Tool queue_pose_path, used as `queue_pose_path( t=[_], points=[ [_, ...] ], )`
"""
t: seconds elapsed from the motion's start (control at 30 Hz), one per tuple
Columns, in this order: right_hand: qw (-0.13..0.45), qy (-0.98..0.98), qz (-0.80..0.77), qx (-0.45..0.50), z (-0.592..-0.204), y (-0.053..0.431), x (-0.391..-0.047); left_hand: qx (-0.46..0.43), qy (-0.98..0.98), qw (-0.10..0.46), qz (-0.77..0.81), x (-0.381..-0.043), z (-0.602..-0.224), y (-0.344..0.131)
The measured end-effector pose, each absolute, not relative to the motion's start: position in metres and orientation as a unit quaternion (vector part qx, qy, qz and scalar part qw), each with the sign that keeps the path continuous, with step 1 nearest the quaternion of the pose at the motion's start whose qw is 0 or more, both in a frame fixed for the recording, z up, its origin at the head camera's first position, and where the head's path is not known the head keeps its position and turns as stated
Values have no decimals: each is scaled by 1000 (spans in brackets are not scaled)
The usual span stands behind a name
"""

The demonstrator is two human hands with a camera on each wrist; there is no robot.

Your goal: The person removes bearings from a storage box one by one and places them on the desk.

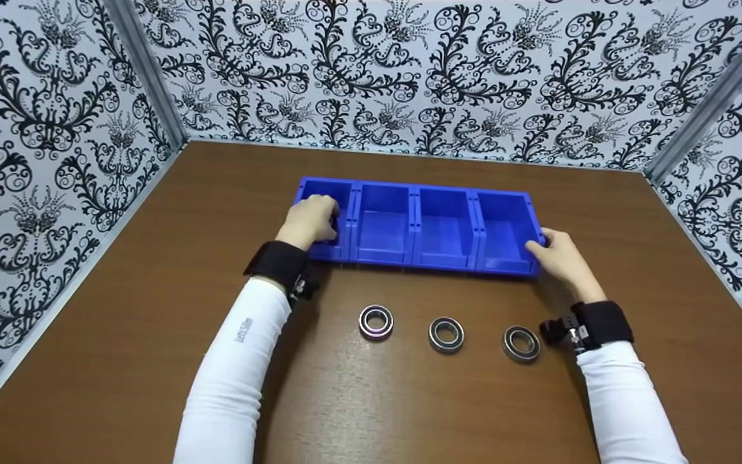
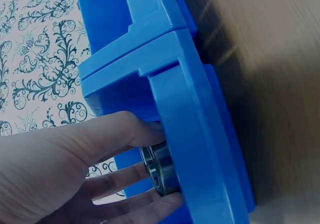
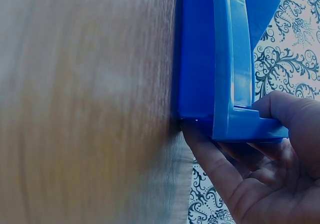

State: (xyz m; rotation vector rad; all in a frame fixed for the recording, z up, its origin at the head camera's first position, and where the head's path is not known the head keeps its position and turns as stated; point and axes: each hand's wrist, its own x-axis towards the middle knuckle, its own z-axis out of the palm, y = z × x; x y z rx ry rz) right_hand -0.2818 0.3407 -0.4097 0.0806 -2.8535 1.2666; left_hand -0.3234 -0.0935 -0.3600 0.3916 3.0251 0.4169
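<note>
A blue bin (image 1: 380, 254) with several compartments in a row stands on the table. My left hand (image 1: 310, 219) reaches down into its leftmost compartment. In the left wrist view that hand pinches a metal ball bearing (image 2: 169, 171) between thumb and fingers, close behind the compartment's front wall. My right hand (image 1: 561, 258) grips the bin's right end, with the thumb (image 3: 275, 106) over the rim and the fingers beneath and beside it. The other compartments hold nothing visible.
Three more ball bearings lie flat in a row before the bin: a left one (image 1: 376, 335), a middle one (image 1: 446, 348) and a right one (image 1: 521, 357) near the right wrist. Patterned walls (image 1: 409, 77) enclose the brown table (image 1: 229, 193) at back and sides.
</note>
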Motion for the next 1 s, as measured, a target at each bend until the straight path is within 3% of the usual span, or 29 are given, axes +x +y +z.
queue_pose_path(
  t=[1.0],
  points=[
    [12,-906,423,30,-410,341,-282,123,981,28,148,-313,-349,-99]
  ],
)
